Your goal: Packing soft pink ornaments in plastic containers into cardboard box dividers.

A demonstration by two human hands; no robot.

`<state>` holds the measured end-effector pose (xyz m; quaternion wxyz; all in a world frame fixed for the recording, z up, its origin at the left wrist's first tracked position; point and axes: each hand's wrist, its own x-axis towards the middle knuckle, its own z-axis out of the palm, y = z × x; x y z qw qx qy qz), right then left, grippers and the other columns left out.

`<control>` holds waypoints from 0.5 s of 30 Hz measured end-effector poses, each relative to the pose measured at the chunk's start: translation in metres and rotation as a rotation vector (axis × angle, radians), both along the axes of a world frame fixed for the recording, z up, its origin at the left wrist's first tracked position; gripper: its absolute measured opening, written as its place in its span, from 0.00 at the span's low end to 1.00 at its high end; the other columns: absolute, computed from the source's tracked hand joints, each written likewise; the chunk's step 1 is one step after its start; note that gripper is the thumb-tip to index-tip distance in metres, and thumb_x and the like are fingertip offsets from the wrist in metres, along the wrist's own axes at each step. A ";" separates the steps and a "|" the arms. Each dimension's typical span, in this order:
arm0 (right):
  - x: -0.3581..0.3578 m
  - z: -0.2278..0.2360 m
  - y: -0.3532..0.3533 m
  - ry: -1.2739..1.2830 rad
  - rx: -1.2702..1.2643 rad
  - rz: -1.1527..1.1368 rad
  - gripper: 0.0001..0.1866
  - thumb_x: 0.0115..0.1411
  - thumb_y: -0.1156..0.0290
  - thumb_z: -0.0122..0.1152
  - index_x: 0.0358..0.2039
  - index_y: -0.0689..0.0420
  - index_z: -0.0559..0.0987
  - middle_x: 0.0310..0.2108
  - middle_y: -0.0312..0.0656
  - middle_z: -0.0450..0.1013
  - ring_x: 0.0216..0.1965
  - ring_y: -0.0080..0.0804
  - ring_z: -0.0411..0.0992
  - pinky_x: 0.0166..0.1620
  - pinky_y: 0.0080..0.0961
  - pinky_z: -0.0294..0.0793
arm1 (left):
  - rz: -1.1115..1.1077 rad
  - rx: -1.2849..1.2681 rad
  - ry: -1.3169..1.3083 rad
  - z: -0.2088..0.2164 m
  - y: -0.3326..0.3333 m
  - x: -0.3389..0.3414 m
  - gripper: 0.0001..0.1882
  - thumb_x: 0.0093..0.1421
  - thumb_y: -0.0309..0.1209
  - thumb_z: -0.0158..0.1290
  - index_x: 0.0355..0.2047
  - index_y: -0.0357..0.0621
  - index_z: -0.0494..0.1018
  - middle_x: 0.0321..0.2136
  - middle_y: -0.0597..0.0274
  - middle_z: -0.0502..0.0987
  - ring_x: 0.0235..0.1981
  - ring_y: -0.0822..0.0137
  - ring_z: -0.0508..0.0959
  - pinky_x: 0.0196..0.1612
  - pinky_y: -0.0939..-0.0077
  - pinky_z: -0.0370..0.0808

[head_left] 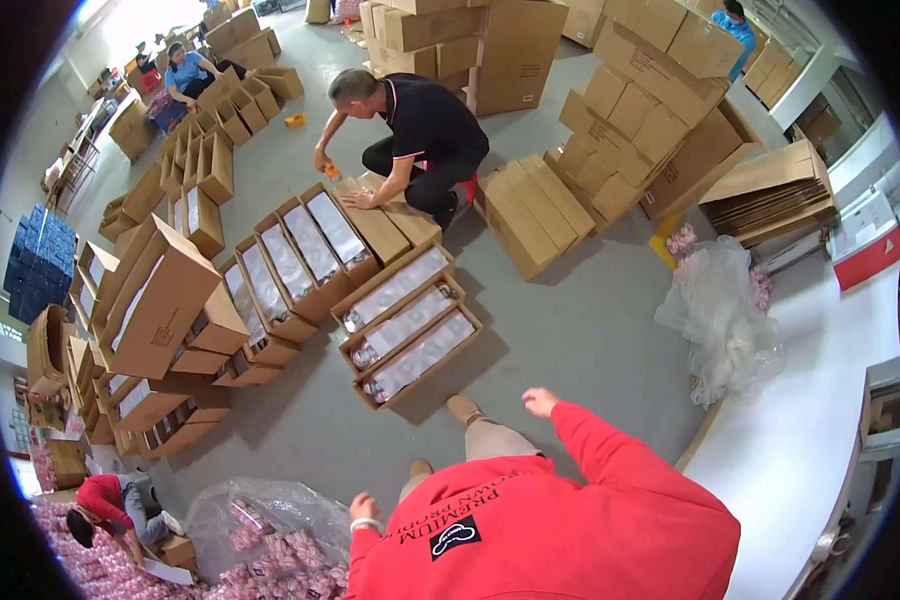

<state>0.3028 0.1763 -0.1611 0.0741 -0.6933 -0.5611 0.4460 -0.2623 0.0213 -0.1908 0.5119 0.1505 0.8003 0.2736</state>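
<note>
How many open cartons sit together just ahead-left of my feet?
3, side by side: the nearest carton, the middle carton and the farthest carton. Any beneath them would be hidden.

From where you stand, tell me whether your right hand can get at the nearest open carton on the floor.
Likely yes, with a bend: the right hand looks empty, and no other box stands between it and the nearest open carton, which sits low on the grey floor.
</note>
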 end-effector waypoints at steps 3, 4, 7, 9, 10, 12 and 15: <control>0.025 0.015 0.058 0.052 -0.071 -0.170 0.18 0.52 0.68 0.55 0.45 0.54 0.77 0.37 0.42 0.76 0.32 0.30 0.75 0.33 0.29 0.77 | -0.316 0.259 0.193 0.090 0.055 0.074 0.19 0.51 0.26 0.54 0.46 0.39 0.73 0.39 0.56 0.78 0.42 0.67 0.77 0.47 0.73 0.74; 0.034 0.017 0.070 0.058 -0.047 -0.150 0.19 0.52 0.69 0.54 0.46 0.54 0.76 0.36 0.41 0.76 0.28 0.27 0.74 0.28 0.27 0.75 | -0.322 0.322 0.207 0.106 0.062 0.087 0.19 0.52 0.25 0.52 0.46 0.38 0.73 0.40 0.56 0.78 0.43 0.66 0.77 0.48 0.72 0.74; 0.100 -0.019 0.100 0.053 0.032 -0.104 0.20 0.54 0.70 0.53 0.49 0.54 0.75 0.35 0.39 0.75 0.22 0.24 0.72 0.22 0.24 0.73 | -0.302 0.339 0.200 0.105 0.073 0.115 0.19 0.53 0.27 0.53 0.47 0.43 0.73 0.40 0.54 0.78 0.43 0.64 0.78 0.47 0.72 0.74; 0.082 0.020 0.113 0.216 -0.129 -0.230 0.18 0.56 0.71 0.51 0.48 0.55 0.74 0.31 0.39 0.74 0.21 0.25 0.71 0.20 0.24 0.72 | -0.240 0.275 0.250 0.115 0.051 0.119 0.20 0.52 0.27 0.53 0.47 0.43 0.73 0.35 0.58 0.79 0.39 0.68 0.78 0.43 0.75 0.75; 0.085 0.022 0.114 0.253 -0.170 -0.195 0.18 0.56 0.71 0.51 0.48 0.55 0.72 0.29 0.40 0.73 0.21 0.27 0.72 0.20 0.27 0.73 | -0.230 0.166 0.287 0.126 0.045 0.120 0.20 0.51 0.28 0.53 0.47 0.43 0.73 0.35 0.58 0.79 0.39 0.68 0.78 0.43 0.75 0.75; 0.091 0.003 0.140 0.253 -0.212 -0.157 0.18 0.56 0.71 0.51 0.49 0.55 0.71 0.28 0.40 0.72 0.20 0.28 0.72 0.19 0.29 0.74 | -0.137 0.025 0.299 0.107 0.039 0.132 0.21 0.48 0.31 0.55 0.46 0.44 0.74 0.37 0.56 0.79 0.40 0.65 0.79 0.44 0.73 0.75; 0.068 -0.013 0.142 0.266 -0.265 -0.064 0.17 0.57 0.73 0.49 0.48 0.54 0.73 0.28 0.38 0.72 0.19 0.27 0.70 0.17 0.27 0.70 | -0.055 -0.096 0.396 0.081 -0.011 0.138 0.21 0.47 0.31 0.55 0.44 0.45 0.76 0.39 0.54 0.79 0.41 0.62 0.79 0.46 0.71 0.75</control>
